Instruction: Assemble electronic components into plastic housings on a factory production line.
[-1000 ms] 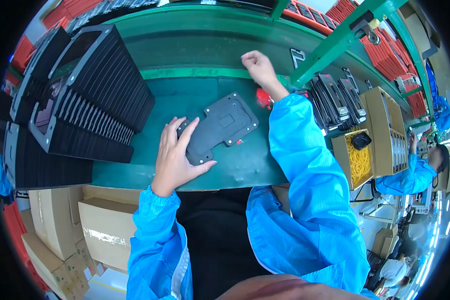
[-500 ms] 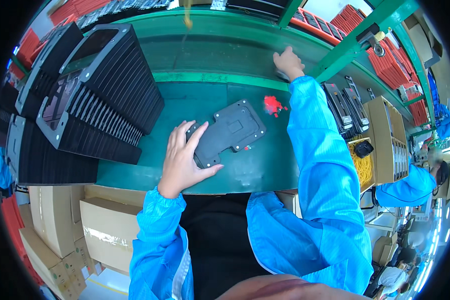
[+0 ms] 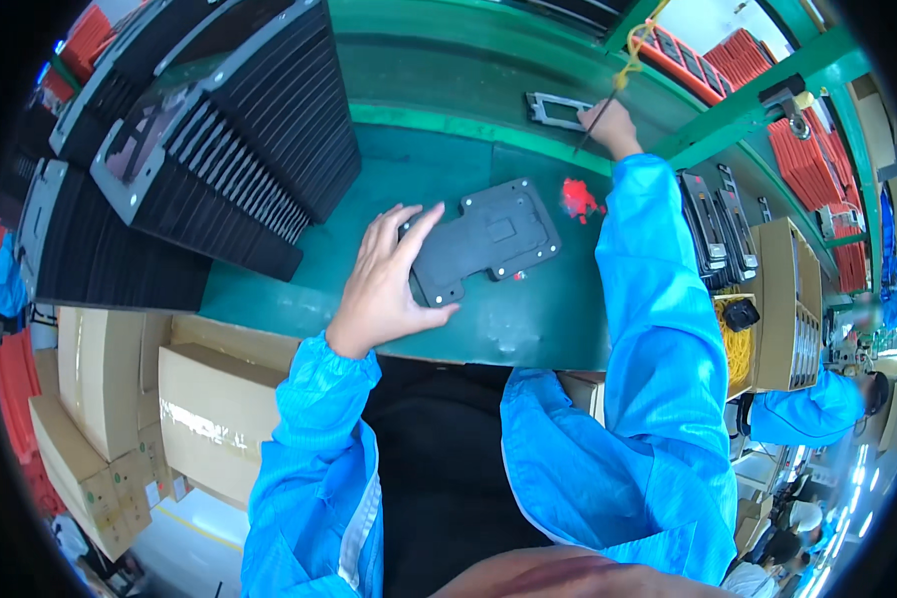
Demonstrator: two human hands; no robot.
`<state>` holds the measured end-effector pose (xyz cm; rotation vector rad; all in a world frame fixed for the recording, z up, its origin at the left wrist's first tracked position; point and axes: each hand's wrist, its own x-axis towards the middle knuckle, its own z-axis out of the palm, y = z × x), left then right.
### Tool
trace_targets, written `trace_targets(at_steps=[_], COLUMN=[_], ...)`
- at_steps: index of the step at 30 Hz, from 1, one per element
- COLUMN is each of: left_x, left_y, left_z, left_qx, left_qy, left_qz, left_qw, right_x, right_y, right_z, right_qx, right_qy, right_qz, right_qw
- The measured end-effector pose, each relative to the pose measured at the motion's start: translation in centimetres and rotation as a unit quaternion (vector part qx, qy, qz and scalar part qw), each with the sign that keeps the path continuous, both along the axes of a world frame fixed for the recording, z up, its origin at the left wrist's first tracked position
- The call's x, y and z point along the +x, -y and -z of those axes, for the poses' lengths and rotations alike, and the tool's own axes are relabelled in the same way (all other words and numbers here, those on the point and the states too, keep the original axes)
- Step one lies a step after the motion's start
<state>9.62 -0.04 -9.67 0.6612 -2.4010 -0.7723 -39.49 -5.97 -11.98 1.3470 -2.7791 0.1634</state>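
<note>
My left hand (image 3: 381, 284) is spread over the left end of a black T-shaped fixture plate (image 3: 483, 244). Thumb and fingers grip its edges as it lies tilted on the green bench. At the far right, my right arm stretches to a green channel behind the bench. There the curled fingers of my right hand (image 3: 610, 128) meet the right end of a grey rectangular frame (image 3: 558, 112). A thin dark rod on a yellow coiled cord (image 3: 628, 68) crosses in front of that hand; whether the hand touches it I cannot tell.
Tall stacks of black trays (image 3: 269, 110) stand left on the bench. A heap of small red pieces (image 3: 578, 199) lies right of the plate. Beyond my right sleeve are dark devices (image 3: 713, 229) and a cardboard box (image 3: 782, 299). A green post (image 3: 728, 105) rises at the far right.
The view has shifted, moving the bench rightward and up in the picture. The grey frame now shows clearly beside my right hand. The yellow cord has swung right, to that hand. My left hand keeps its grip.
</note>
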Motion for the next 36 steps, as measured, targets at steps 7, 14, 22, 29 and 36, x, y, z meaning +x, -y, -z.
trace_targets(at_steps=[7,14,22,29,36], left_x=[0.3,0.3,0.3,0.2,0.1], left_y=[0.1,0.1,0.0,0.0,0.1], left_z=[0.5,1.0,1.0,1.0,1.2], left_qx=[0.027,0.043,0.023,0.022,0.019], left_qy=[-0.065,-0.058,-0.075,-0.066,-0.053], left_qz=[-0.05,-0.053,-0.04,-0.042,-0.045], left_qw=[0.996,0.996,0.996,0.997,0.997], right_x=[18.1,26.7,26.8,27.6,28.3], right_y=[-8.1,-13.8,-13.6,-13.8,-14.0], right_z=[-5.9,-4.8,-4.1,-3.5,-3.3], right_qx=[-0.115,-0.143,-0.156,-0.185,-0.188], right_qy=[0.238,0.07,0.059,0.024,-0.039], right_qz=[-0.219,-0.269,-0.258,-0.235,-0.223], right_qw=[0.939,0.95,0.952,0.954,0.956])
